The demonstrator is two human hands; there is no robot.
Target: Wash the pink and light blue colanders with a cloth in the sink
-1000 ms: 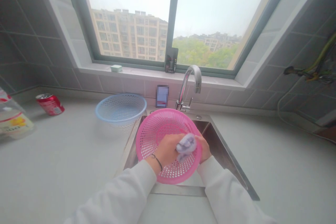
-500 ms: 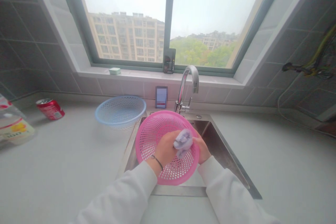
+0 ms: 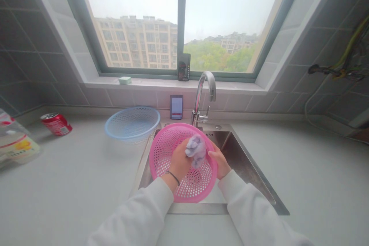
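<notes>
A pink plastic colander [image 3: 163, 161] is held tilted over the sink [image 3: 250, 173], its open side towards me. My right hand [image 3: 220, 162] is closed on its right rim, thumb on the inner side and the other fingers mostly hidden behind it. Inside the bowl, my left hand [image 3: 181, 161] grips a bunched white and grey-purple cloth [image 3: 196, 152]. The cloth is at or close to the colander's inner right wall; whether it touches is hard to tell. A dark band circles my left wrist.
Left of the sink stands a blue colander [image 3: 132, 123]. Further left are a tilted red can [image 3: 56, 124] and a clear labelled bottle [image 3: 17, 140]. The faucet [image 3: 206, 92] rises behind the sink. A green block [image 3: 125, 80] and a black packet [image 3: 183, 67] are on the windowsill.
My left hand has moved the cloth slightly left, away from the right rim. More of my right thumb shows on the rim. The colander has barely moved.
</notes>
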